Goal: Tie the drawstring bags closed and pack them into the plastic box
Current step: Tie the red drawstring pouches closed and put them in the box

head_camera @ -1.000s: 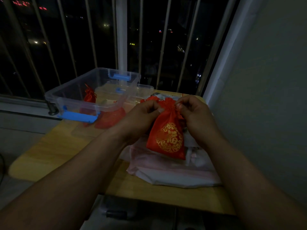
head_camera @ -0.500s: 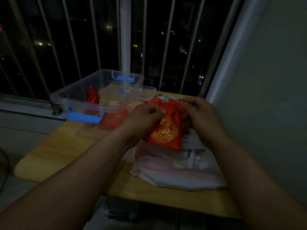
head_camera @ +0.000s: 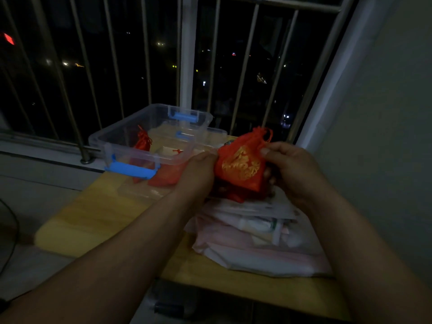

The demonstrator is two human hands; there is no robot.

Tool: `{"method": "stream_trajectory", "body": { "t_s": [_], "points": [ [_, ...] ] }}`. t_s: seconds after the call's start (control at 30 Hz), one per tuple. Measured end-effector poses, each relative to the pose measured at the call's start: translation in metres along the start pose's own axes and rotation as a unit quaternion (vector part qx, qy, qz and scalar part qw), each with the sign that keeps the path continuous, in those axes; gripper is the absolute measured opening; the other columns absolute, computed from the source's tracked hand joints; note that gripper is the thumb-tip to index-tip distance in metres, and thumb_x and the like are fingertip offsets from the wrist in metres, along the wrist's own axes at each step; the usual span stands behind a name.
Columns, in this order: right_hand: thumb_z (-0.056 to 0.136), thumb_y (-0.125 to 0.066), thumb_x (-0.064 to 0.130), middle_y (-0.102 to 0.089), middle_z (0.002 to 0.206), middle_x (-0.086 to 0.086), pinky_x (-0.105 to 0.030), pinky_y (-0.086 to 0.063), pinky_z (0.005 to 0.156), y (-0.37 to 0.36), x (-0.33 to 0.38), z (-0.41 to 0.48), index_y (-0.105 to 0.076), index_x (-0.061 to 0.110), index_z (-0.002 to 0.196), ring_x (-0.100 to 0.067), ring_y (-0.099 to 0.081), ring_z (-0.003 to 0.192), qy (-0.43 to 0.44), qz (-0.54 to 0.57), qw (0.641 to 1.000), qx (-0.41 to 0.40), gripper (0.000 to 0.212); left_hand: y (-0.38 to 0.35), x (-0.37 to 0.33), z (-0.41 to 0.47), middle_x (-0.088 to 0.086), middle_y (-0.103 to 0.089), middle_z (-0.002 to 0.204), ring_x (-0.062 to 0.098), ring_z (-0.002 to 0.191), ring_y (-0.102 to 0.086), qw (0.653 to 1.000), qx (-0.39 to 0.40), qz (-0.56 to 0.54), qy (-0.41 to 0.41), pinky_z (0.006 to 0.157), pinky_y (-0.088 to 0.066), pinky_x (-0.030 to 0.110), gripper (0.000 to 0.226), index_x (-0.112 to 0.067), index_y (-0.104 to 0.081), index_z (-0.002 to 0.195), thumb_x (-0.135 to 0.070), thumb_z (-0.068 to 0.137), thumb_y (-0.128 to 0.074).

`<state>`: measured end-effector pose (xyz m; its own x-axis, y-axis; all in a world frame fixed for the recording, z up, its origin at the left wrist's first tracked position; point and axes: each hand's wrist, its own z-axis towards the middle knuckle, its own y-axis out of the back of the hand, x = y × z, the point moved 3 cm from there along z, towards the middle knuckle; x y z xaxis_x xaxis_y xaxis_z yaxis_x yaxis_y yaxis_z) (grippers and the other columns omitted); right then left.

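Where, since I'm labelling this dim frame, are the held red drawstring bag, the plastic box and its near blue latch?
red drawstring bag (head_camera: 240,164): head view, on its gold emblem.
plastic box (head_camera: 126,120): head view, on its left rim.
blue latch (head_camera: 131,169): head view, middle of the near bar.

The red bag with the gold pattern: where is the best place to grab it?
At the gathered neck, coming from above. The red bag is held neck-up between the left hand and right hand, its top cinched narrow with cord loops sticking out, while the body below bulges wide.
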<state>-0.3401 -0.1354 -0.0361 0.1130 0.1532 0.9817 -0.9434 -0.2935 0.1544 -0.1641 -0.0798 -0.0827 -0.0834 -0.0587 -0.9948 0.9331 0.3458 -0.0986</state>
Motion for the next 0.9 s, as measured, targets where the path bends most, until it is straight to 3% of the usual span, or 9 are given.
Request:
{"method": "stream_trajectory", "body": {
  "t_s": [0.07,0.2,0.37,0.47,0.53,0.63,0.73,0.8,0.9],
  "points": [
    [0.101,-0.058,0.012,-0.059,0.052,0.003,-0.021,-0.04,0.045,-0.006,0.014,0.005,-0.068,0.013,0.089,-0.007,-0.052,0.045,0.005,0.068,0.998,-0.01,0.015,0.001,0.001,-0.003,0.017,-0.071,0.074,0.022,0.057,-0.067,0.999,-0.001,-0.025,0.028,0.051,-0.053,0.026,0.042,-0.002,-0.066,0.113,-0.029,0.111,-0.033],
    [0.102,-0.053,0.009,-0.058,0.053,0.005,-0.019,-0.038,0.044,-0.033,0.042,0.018,-0.062,0.012,0.086,-0.005,-0.05,0.044,0.01,0.179,0.984,0.016,0.019,-0.002,0.001,-0.003,0.006,-0.07,0.059,0.019,0.05,-0.062,0.997,0.003,-0.056,0.055,0.047,-0.05,0.022,0.036,-0.002,-0.062,0.114,-0.025,0.11,-0.034],
    [0.101,-0.055,0.01,-0.057,0.062,0.0,-0.017,-0.037,0.04,-0.077,0.066,0.036,-0.064,0.008,0.096,-0.006,-0.051,0.044,-0.008,0.213,0.975,0.06,0.011,-0.002,-0.003,-0.005,0.005,-0.071,0.064,0.016,0.049,-0.062,0.996,0.012,-0.058,0.063,0.047,-0.051,0.022,0.038,-0.005,-0.062,0.121,-0.032,0.111,-0.038],
    [0.104,-0.055,0.016,-0.067,0.076,-0.007,-0.019,-0.045,0.045,-0.094,0.071,0.035,-0.066,0.004,0.104,-0.009,-0.061,0.051,-0.021,0.17,0.979,0.107,0.017,-0.001,0.0,0.0,0.013,-0.069,0.076,0.019,0.049,-0.061,0.996,0.016,-0.055,0.068,0.046,-0.05,0.022,0.04,0.0,-0.06,0.124,-0.028,0.111,-0.035],
    [0.106,-0.052,0.02,-0.07,0.085,-0.011,-0.02,-0.046,0.048,-0.093,0.067,0.035,-0.066,0.004,0.105,-0.009,-0.063,0.055,-0.018,0.113,0.989,0.094,0.021,0.0,0.002,0.002,0.013,-0.067,0.075,0.02,0.05,-0.06,0.996,0.017,-0.054,0.067,0.047,-0.049,0.022,0.036,0.0,-0.06,0.122,-0.025,0.111,-0.037],
    [0.104,-0.053,0.016,-0.069,0.081,-0.009,-0.023,-0.044,0.049,-0.071,0.054,0.035,-0.066,0.005,0.105,-0.009,-0.06,0.051,-0.011,0.069,0.997,0.024,0.017,0.002,0.003,0.003,0.012,-0.068,0.078,0.02,0.052,-0.06,0.999,0.023,-0.024,0.039,0.049,-0.05,0.024,0.026,-0.004,-0.059,0.111,-0.021,0.11,-0.04],
    [0.103,-0.055,0.013,-0.069,0.08,-0.009,-0.023,-0.047,0.049,-0.038,0.032,0.029,-0.067,0.003,0.109,-0.011,-0.06,0.054,-0.03,-0.001,0.999,-0.023,0.017,0.006,0.005,0.008,0.008,-0.072,0.086,0.017,0.066,-0.066,0.995,-0.002,0.09,-0.031,0.065,-0.053,0.032,0.017,-0.012,-0.063,0.099,-0.021,0.106,-0.051],
    [0.103,-0.056,0.014,-0.069,0.078,-0.01,-0.027,-0.05,0.051,-0.02,0.012,0.023,-0.069,0.004,0.101,-0.015,-0.06,0.055,-0.042,-0.079,0.995,-0.037,0.017,0.007,0.006,0.011,0.002,-0.072,0.092,0.015,0.081,-0.067,0.985,-0.018,0.158,-0.067,0.076,-0.054,0.034,0.011,-0.017,-0.066,0.099,-0.019,0.103,-0.056],
    [0.101,-0.059,0.018,-0.066,0.063,-0.012,-0.034,-0.052,0.055,-0.002,-0.017,0.017,-0.067,0.001,0.091,-0.023,-0.06,0.052,-0.06,-0.162,0.983,-0.058,0.021,0.006,0.007,0.011,-0.002,-0.07,0.097,0.012,0.088,-0.065,0.97,-0.023,0.215,-0.108,0.076,-0.051,0.028,0.008,-0.018,-0.066,0.104,-0.016,0.1,-0.06]
  ]
}}
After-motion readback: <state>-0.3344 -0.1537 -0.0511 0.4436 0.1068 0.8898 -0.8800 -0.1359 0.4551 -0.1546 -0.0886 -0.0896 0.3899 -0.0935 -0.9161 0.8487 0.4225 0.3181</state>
